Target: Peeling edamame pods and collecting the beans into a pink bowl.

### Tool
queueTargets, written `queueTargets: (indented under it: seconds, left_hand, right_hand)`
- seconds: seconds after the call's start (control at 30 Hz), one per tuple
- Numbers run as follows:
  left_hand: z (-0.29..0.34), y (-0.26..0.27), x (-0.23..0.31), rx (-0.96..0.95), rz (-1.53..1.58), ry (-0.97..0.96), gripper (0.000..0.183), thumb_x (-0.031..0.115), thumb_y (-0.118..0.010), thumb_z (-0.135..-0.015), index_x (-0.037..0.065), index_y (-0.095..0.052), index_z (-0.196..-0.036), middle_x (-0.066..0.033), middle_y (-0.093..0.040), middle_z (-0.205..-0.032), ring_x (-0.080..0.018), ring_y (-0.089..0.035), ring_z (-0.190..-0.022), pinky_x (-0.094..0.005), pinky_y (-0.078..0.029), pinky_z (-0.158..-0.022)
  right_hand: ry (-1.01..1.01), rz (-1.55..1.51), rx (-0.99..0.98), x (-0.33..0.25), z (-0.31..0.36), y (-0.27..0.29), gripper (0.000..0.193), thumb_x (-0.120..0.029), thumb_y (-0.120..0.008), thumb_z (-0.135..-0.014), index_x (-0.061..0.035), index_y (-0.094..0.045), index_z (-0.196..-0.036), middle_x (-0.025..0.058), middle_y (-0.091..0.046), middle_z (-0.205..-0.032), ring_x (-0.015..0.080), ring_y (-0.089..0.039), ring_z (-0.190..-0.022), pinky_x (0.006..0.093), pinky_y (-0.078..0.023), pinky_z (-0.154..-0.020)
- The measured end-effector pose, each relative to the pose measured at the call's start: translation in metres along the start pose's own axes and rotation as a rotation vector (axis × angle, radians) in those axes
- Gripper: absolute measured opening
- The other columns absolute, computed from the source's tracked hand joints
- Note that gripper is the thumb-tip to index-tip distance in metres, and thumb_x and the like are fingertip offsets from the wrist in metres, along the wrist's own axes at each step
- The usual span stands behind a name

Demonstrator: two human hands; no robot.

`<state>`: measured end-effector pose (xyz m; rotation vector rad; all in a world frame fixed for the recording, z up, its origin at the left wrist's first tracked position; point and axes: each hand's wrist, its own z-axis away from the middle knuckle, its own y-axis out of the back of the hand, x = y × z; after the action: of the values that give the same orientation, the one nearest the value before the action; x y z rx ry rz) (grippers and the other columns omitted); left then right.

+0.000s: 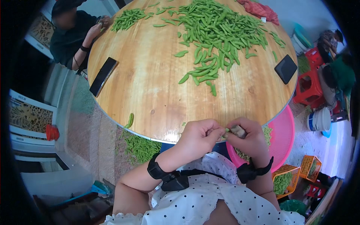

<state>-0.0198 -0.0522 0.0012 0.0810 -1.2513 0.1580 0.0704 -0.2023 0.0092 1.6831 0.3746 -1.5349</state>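
Note:
Near the table's front edge my hands meet, fingers pinched. My left hand [198, 139] is closed on one end of a small green soybean pod [227, 130]. Its other end lies at the fingertips of my right hand [250, 139], which is also closed on it. A greyish-brown piece [238, 131], perhaps a finger wrap, shows among the right fingers; I cannot tell exactly what it is. Both wrists wear black straps. Beyond my hands, a large heap of green soybean pods [221, 32] spreads over the round wooden table [150, 90].
A pink basket [283, 140] with shelled beans stands below the table at right. Two phones, one dark [103, 77] and one black [286, 69], lie near the table's sides. Another person [73, 41] handles a smaller pod pile at far left. Pods [141, 147] cover the floor at left.

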Motion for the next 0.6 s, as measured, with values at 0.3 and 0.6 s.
queueTargets:
  seconds: [0.3,0.6]
  left_hand:
    - [0.002,-0.027,0.002,0.030,-0.263,-0.135,0.011,0.008,-0.054,-0.084,0.000,-0.060,-0.080,-0.0017,-0.053,-0.060,-0.0060,-0.047,-0.056,-0.0212,-0.040,-0.052]
    - [0.059,0.075,0.048,-0.124,-1.007,0.165,0.023,0.020,-0.064,-0.077,0.006,-0.064,-0.095,-0.0119,-0.063,-0.074,-0.0184,-0.059,-0.058,-0.0295,-0.045,-0.055]
  right_hand:
    - [0.169,0.144,0.226,0.015,0.032,0.016,0.020,-0.001,-0.063,-0.067,-0.0009,-0.059,-0.087,0.0102,-0.060,-0.077,0.0128,-0.058,-0.067,0.0244,-0.045,-0.058]
    - [-0.390,0.048,0.354,0.099,0.111,0.114,0.013,0.001,-0.058,-0.074,-0.0026,-0.060,-0.086,0.0014,-0.056,-0.071,0.0090,-0.053,-0.064,0.0235,-0.044,-0.057]
